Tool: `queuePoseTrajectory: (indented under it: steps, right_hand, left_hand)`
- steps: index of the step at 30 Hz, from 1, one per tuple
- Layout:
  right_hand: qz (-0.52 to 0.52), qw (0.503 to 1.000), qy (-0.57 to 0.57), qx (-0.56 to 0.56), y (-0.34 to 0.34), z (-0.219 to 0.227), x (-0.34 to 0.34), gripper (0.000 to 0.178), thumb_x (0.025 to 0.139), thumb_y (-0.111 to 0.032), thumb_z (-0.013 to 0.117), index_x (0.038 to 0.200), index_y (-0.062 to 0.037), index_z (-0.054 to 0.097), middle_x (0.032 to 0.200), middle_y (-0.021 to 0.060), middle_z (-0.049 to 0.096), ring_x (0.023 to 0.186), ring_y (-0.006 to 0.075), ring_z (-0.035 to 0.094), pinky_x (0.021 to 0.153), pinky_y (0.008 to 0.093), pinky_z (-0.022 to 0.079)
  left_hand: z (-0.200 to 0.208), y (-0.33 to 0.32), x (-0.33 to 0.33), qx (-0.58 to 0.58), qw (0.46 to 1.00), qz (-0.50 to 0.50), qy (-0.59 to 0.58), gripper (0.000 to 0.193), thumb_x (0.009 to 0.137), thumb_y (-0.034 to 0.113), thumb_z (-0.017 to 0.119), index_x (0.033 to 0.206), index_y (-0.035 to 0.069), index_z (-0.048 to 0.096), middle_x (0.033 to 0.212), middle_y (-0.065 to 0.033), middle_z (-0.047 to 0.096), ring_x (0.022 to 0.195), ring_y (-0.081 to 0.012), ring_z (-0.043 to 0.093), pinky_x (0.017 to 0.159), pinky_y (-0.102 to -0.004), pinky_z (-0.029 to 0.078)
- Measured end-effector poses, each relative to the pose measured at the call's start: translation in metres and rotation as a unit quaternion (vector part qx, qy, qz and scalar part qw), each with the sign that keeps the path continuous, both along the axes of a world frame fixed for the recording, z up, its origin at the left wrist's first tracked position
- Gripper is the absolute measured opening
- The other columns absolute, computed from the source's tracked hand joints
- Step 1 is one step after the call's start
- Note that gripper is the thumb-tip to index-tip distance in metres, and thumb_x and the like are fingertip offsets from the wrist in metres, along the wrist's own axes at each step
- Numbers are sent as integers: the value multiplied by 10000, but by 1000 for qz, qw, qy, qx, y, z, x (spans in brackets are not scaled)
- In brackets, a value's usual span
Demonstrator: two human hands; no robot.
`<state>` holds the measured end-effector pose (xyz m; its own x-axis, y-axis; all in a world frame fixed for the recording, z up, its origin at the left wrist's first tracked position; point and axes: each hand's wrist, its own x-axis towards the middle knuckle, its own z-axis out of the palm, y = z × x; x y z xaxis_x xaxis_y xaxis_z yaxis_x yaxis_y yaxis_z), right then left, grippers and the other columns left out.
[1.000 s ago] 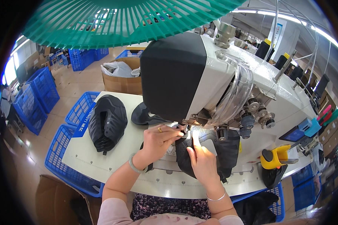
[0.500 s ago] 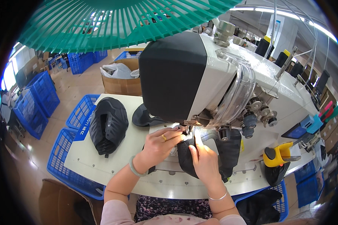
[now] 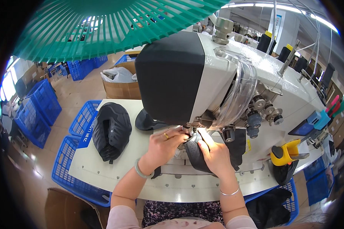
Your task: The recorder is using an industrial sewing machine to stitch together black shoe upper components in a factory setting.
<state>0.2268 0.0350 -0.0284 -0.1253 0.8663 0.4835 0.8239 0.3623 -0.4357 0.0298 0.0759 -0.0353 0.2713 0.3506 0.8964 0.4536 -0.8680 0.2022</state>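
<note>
A black shoe upper [image 3: 197, 157] lies on the pale table under the needle area of a large white and black sewing machine [image 3: 172, 76]. Thumb and fingers of my left hand [image 3: 165, 144] are pinched at the upper's edge, just left of the needle; a gold ring and a pale bangle show on that arm. From the right, my right hand [image 3: 215, 153] holds the upper, index finger stretched toward the needle and thumb beside it. The fingertips partly hide the stitching spot. More black material [image 3: 239, 147] lies right of this hand.
Another black shoe upper [image 3: 111, 131] stands on the table at left, and a further black piece [image 3: 147, 120] sits behind my left hand. Blue crates [image 3: 63, 168] flank the table. A yellow-handled tool [image 3: 286, 152] is at right; a green fan guard [image 3: 84, 34] hangs overhead.
The shoe upper has turned under the needle, and less of it shows in front of my hands. My right hand has turned with it and shifted slightly right. My left hand still pinches the edge.
</note>
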Motion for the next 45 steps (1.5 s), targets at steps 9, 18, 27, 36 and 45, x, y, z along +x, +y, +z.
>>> queuePoseTrajectory:
  steps: [9,18,27,36,45]
  right_hand:
    - [1,996,-87,31,4,2,1,381,937,-247,584,1257,-43,619,603,184,592,549,337,601,530,406,465]
    - [33,996,-78,-23,9,9,8,352,932,-227,576,1213,-27,643,760,193,663,678,341,652,629,400,515]
    - [77,996,-32,21,28,4,20,213,926,-284,571,996,-118,686,782,156,669,728,382,652,610,452,517]
    - [100,990,-96,-33,73,-14,39,310,891,-380,563,995,-106,663,881,183,686,798,404,651,678,457,515]
    - [99,984,-141,36,72,-4,30,262,942,-228,501,866,-40,666,805,160,665,751,312,627,693,418,492]
  left_hand:
    - [0,-2,1,12,1000,-1,16,179,669,-51,730,834,17,715,862,-60,707,872,-229,711,795,-314,597]
    - [1,-2,0,71,996,14,54,210,653,-48,698,852,16,690,872,-48,688,884,-228,707,802,-320,598]
    - [2,-8,3,129,983,80,108,187,686,18,678,872,32,665,898,-50,664,872,-210,698,709,-299,578]
    - [5,-8,7,151,979,87,107,161,693,6,674,853,25,663,853,-49,647,802,-199,678,682,-287,573]
    - [4,-12,8,147,976,106,124,168,684,33,737,840,36,673,852,-53,650,816,-203,666,695,-306,570]
